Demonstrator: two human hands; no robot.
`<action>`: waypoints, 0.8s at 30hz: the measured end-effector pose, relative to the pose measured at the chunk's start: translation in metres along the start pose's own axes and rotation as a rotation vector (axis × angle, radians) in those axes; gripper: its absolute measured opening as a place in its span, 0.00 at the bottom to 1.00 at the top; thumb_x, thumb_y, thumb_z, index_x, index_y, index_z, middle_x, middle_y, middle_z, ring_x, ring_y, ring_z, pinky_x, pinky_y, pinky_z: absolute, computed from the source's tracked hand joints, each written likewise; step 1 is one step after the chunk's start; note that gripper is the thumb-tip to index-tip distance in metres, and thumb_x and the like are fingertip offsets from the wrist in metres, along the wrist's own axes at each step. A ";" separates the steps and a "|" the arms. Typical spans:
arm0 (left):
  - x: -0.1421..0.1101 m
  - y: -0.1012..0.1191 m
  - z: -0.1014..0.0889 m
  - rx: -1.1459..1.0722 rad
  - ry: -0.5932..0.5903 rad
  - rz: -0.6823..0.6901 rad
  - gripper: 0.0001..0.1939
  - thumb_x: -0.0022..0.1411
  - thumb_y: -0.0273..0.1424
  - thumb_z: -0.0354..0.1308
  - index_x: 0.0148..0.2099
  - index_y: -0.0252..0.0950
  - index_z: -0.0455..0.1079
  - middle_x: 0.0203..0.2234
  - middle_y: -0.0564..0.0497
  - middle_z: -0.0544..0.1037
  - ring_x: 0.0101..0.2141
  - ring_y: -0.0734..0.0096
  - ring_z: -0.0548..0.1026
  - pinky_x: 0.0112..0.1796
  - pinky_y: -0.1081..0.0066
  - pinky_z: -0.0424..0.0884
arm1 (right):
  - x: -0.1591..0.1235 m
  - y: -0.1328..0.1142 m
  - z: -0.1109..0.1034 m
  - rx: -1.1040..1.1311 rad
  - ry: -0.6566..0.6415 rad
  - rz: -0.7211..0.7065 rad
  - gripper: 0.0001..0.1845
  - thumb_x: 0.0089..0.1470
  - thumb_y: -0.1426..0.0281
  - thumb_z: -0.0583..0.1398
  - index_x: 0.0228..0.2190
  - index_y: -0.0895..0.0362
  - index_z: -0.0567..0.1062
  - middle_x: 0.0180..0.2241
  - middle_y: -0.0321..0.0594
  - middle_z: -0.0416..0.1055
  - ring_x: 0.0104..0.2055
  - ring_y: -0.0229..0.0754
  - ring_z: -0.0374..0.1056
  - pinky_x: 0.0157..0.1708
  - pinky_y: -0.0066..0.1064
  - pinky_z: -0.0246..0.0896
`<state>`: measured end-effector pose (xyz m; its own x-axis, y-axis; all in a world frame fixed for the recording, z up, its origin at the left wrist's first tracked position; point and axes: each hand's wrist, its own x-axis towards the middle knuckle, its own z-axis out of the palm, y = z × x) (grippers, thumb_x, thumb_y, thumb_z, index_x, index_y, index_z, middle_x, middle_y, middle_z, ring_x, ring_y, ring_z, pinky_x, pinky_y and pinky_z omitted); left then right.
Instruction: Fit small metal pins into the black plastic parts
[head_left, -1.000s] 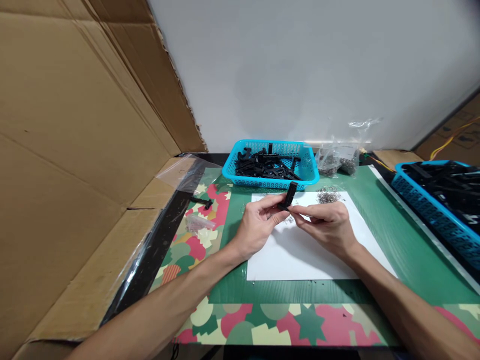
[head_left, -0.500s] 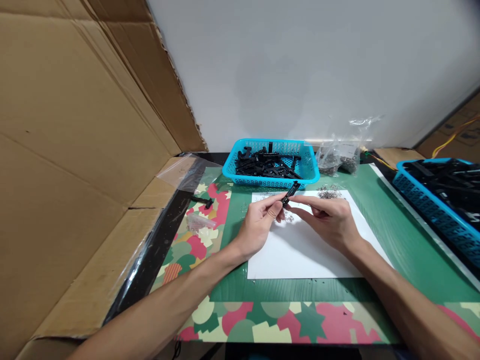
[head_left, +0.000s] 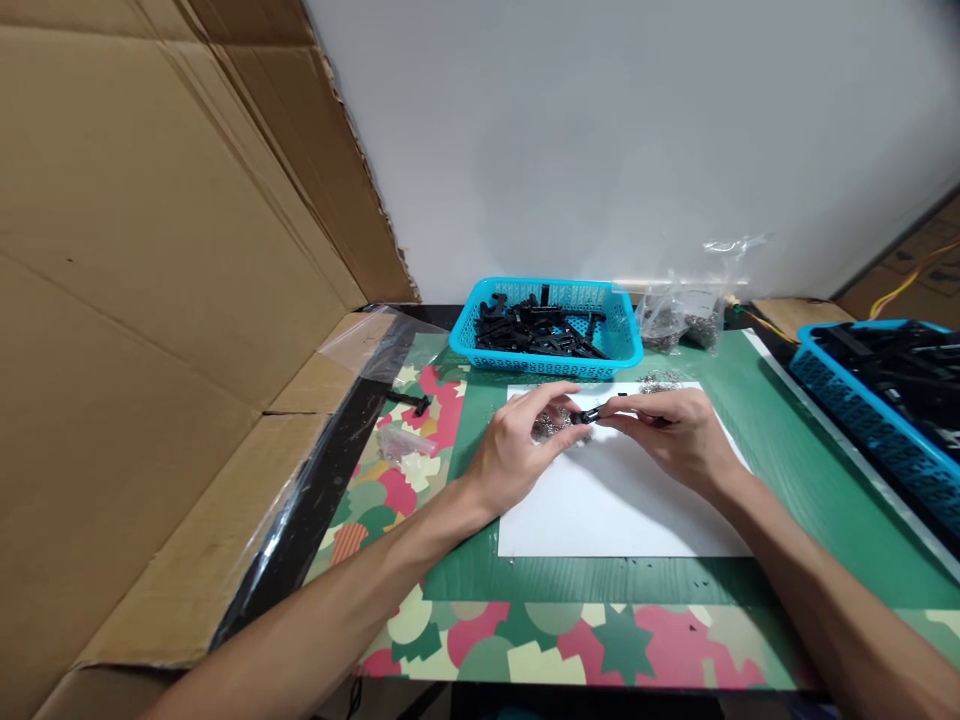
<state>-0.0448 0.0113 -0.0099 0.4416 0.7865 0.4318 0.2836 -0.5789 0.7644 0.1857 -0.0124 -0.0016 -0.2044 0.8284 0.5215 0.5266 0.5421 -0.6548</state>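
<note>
A slim black plastic part [head_left: 590, 414] is pinched between the thumb and forefinger of my right hand [head_left: 679, 435], above a white sheet of paper [head_left: 615, 510]. My left hand [head_left: 514, 450] is curved around the part's left end, thumb and forefinger apart. Its thumb tip is at the part's lower side; whether it presses on it I cannot tell. Behind the left fingers lies a pile of small shiny metal pieces [head_left: 547, 425], partly hidden. A second small pile of metal pieces [head_left: 660, 382] lies at the sheet's far edge.
A blue basket [head_left: 547, 368] of black parts stands behind the sheet, another blue basket [head_left: 862, 425] at the right. Clear bags [head_left: 679, 320] of metal pieces sit at the back. A loose black part [head_left: 409, 402] and a small plastic bag [head_left: 405, 443] lie left. Cardboard [head_left: 165, 300] walls the left side.
The black part has turned from pointing up and away to lying nearly level, its far end now toward my right hand. My left thumb and forefinger have spread apart.
</note>
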 end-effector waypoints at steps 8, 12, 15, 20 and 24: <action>-0.005 -0.004 0.002 0.237 -0.010 0.192 0.10 0.68 0.35 0.67 0.49 0.37 0.80 0.41 0.46 0.86 0.42 0.60 0.83 0.46 0.60 0.76 | -0.001 -0.001 -0.005 -0.023 0.086 0.117 0.24 0.62 0.52 0.66 0.25 0.57 0.84 0.14 0.30 0.54 0.18 0.32 0.47 0.20 0.30 0.41; -0.008 -0.004 0.006 0.277 -0.078 0.289 0.09 0.68 0.33 0.67 0.48 0.36 0.80 0.37 0.47 0.86 0.38 0.62 0.83 0.42 0.62 0.75 | -0.003 -0.004 -0.003 0.047 0.182 0.158 0.31 0.72 0.52 0.55 0.29 0.58 0.86 0.16 0.32 0.57 0.19 0.34 0.55 0.22 0.30 0.52; -0.010 -0.004 0.009 0.291 -0.113 0.345 0.07 0.68 0.31 0.66 0.46 0.35 0.79 0.34 0.49 0.86 0.35 0.65 0.82 0.39 0.65 0.73 | -0.003 -0.008 0.003 0.117 0.160 0.099 0.33 0.74 0.53 0.50 0.33 0.56 0.87 0.26 0.41 0.73 0.29 0.40 0.69 0.30 0.31 0.63; -0.012 -0.004 0.011 0.365 -0.194 0.336 0.06 0.68 0.33 0.66 0.43 0.36 0.79 0.30 0.53 0.84 0.31 0.69 0.80 0.36 0.66 0.68 | -0.003 -0.017 0.018 0.127 0.131 0.168 0.36 0.73 0.51 0.52 0.21 0.56 0.83 0.17 0.37 0.69 0.20 0.36 0.65 0.25 0.29 0.59; -0.012 -0.004 0.009 0.399 -0.219 0.296 0.06 0.69 0.34 0.65 0.42 0.37 0.80 0.28 0.55 0.83 0.27 0.71 0.78 0.36 0.66 0.65 | -0.003 -0.020 0.027 0.173 0.131 0.275 0.38 0.68 0.48 0.57 0.13 0.56 0.76 0.08 0.33 0.60 0.12 0.33 0.57 0.20 0.28 0.54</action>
<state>-0.0434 0.0025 -0.0219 0.7068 0.5385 0.4587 0.4023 -0.8394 0.3654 0.1532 -0.0218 -0.0049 0.0396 0.9278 0.3710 0.3969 0.3261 -0.8580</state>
